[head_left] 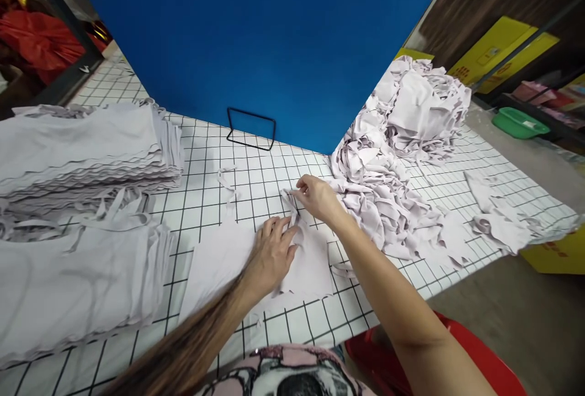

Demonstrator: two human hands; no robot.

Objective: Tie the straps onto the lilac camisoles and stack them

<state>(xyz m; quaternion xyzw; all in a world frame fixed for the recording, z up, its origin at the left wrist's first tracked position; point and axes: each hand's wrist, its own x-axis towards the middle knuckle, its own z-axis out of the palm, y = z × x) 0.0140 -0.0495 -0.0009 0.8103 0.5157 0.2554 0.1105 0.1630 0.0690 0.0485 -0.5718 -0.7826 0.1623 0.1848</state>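
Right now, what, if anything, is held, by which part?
The right hand seemingly pinches a flat pale fabric garment by its strap; the left hand rests on it.

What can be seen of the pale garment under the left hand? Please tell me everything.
The garment looks like thin fabric, off-white with a faint lilac tint. It lies spread on the grid-patterned tablecloth, slightly creased. A thin, curled strap lies at its upper left. The left hand rests on its middle; the right hand seems to pinch a narrow strip near its top. The left forearm hides part of it.
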